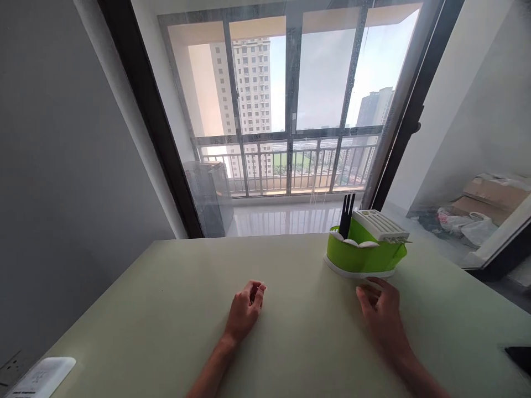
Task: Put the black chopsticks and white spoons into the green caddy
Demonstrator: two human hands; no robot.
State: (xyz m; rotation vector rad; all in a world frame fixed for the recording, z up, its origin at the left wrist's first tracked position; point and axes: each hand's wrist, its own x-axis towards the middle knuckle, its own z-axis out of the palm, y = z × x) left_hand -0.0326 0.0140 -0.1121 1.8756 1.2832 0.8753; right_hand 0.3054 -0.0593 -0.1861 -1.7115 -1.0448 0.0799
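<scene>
My left hand rests on the pale table, its fingers curled in toward the thumb and nothing seen in them. Farther right, my right hand is held just in front of a green and white utensil holder, thumb and fingers apart and holding nothing. Whether its fingertips touch the holder's white base I cannot tell. Black chopsticks stand upright in the holder's left part. White rounded pieces, perhaps spoons, hang over its front rim. A white slotted top covers the back right portion.
A white box-like object lies at the table's near left corner, and a dark object at the right edge. Beyond the far edge is a glass door with a dark frame. Cardboard and plastic bags sit on the floor at right.
</scene>
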